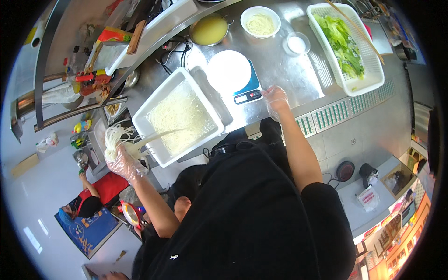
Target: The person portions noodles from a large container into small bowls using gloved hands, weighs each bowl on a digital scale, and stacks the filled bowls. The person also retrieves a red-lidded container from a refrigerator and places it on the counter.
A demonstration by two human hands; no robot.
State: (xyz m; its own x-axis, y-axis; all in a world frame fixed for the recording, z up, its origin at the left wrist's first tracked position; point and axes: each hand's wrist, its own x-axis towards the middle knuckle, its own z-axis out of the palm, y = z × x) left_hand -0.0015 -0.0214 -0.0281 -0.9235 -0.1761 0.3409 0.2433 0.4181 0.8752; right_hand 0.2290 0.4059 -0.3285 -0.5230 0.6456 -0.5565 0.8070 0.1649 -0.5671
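My left hand, in a clear plastic glove, grips a bundle of pale noodles at the left. Some strands trail down over the side of a white plastic tub. More thin noodles lie in that tub. My right hand, also gloved, is beside the front right corner of a blue digital kitchen scale. Its fingers are bunched near the button panel; whether they touch it or pinch anything is unclear. A round white surface, overexposed, covers most of the scale.
Behind the scale stand a pot of yellow liquid, a white bowl of noodles and a small clear bowl of white contents. A white basket holds lettuce, with chopsticks across its rim. Co-workers are at left.
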